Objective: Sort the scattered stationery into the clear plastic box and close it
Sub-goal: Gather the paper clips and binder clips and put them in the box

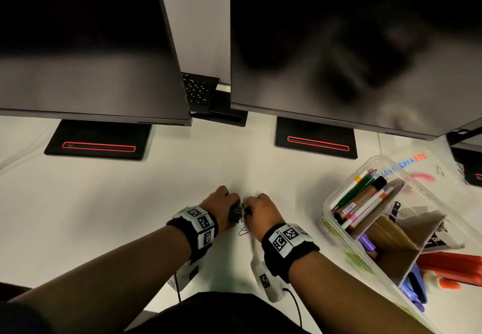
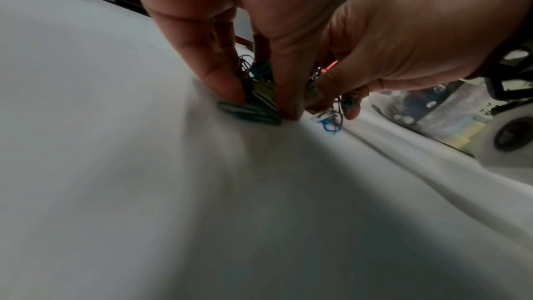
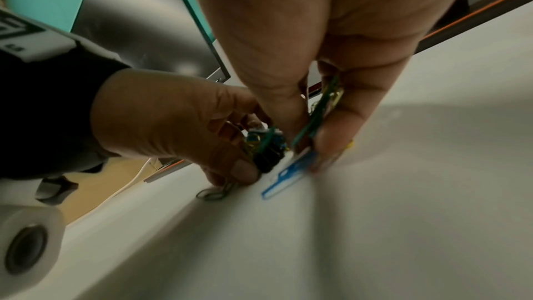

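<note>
A small heap of coloured paper clips (image 1: 241,212) lies on the white table between my two hands. My left hand (image 1: 220,204) pinches a bunch of them with curled fingers; the left wrist view shows green and blue clips (image 2: 253,108) under its fingertips. From the other side, my right hand (image 1: 260,208) pinches green and blue clips (image 3: 288,179) between thumb and forefinger. One loose clip (image 1: 243,232) lies just below the hands. The clear plastic box (image 1: 327,203) stands open at the right, holding pens, markers and cardboard dividers.
Two dark monitors on black stands (image 1: 99,143) fill the back, with a keyboard (image 1: 199,91) between them. The box lid (image 1: 417,166) lies behind the box. A red object (image 1: 453,266) lies to the right of the box. The table's near edge runs by my body.
</note>
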Available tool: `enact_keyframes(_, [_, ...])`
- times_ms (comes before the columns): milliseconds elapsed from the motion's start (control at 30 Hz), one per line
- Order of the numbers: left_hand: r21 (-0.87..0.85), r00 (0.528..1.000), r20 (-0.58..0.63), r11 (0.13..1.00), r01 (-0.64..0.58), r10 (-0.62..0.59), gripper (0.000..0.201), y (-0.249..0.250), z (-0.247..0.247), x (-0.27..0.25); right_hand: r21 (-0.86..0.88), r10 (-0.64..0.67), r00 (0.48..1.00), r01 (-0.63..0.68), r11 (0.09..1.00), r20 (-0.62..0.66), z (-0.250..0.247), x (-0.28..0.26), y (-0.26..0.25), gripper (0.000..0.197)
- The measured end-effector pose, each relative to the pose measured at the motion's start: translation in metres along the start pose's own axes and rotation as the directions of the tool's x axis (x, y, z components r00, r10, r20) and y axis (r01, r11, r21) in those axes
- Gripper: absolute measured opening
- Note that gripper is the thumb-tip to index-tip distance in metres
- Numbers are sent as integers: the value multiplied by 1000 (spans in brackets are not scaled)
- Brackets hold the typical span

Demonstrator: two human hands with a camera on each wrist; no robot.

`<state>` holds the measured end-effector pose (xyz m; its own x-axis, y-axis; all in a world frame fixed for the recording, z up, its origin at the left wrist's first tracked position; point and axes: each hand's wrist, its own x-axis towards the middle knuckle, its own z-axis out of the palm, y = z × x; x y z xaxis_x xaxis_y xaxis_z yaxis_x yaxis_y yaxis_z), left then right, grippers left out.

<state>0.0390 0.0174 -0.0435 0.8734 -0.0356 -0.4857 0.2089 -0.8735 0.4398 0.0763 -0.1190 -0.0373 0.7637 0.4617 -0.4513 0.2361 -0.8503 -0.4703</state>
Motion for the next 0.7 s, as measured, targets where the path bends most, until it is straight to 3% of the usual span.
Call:
enact_keyframes(267, [-11,999,-3,999,35,-35,43,4,-3,6,40,32,997,-29,999,-73,-28,-16,3,26])
enact_keyframes(467, [127,998,64,991,-34,26,75,8,-2,9,228,56,984,-16,973,-169,-74,-41,-12,19])
enact_keyframes(600, [165,995,56,983,-85,77,53,17,-1,10,475,164,953,-24,879,-255,-118,-63,8,10])
enact_keyframes(700, [139,998,36,989,-60,55,37,25,-1,12,529,316,870,-77,845,-378,-154,-81,48,8])
